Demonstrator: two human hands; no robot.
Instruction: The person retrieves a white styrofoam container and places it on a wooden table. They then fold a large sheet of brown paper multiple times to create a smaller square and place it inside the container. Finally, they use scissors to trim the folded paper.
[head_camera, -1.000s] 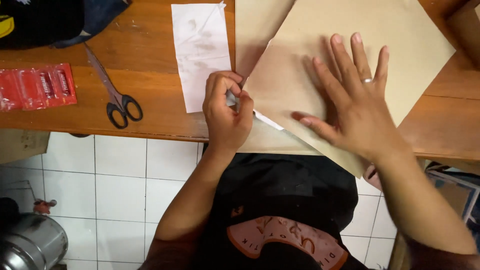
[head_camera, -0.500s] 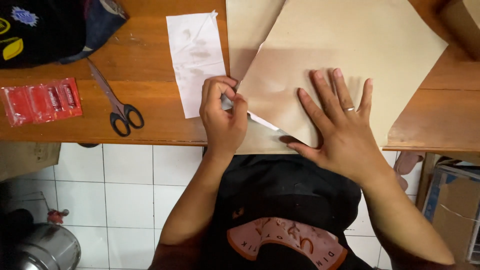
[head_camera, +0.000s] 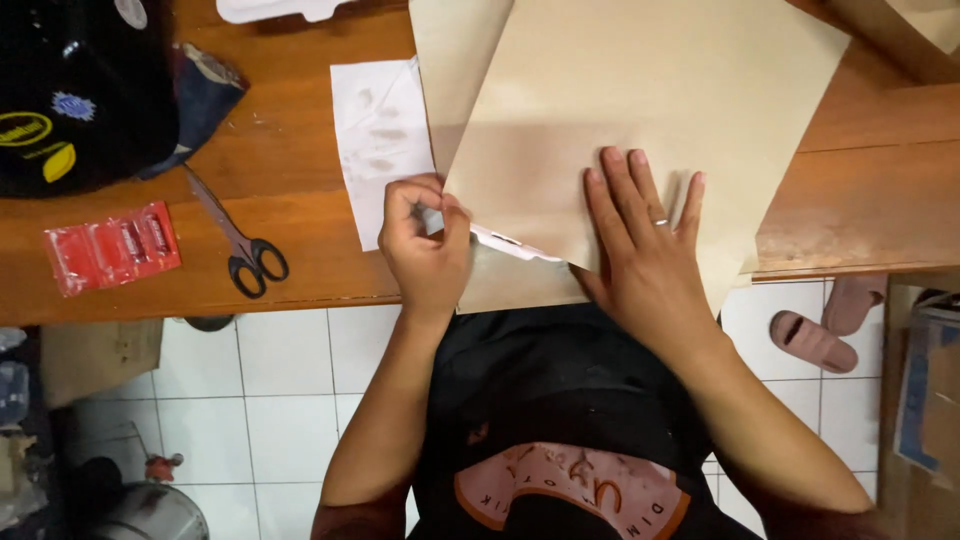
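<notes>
A large sheet of tan paper lies folded over on the wooden table, its folded flap running diagonally. My right hand presses flat on the flap with fingers spread, a ring on one finger. My left hand is closed around a slim white tool that lies along the lower folded edge of the paper. A white paper scrap lies just left of the tan sheet, partly under my left hand.
Black-handled scissors lie left of my left hand. A red packet sits near the table's front left edge, a dark bag behind it. Pink slippers rest on the white tiled floor at right, beside a cardboard box.
My right hand has slid down and left along the flap toward the table's front edge. My left hand stays closed on the white tool at the fold.
</notes>
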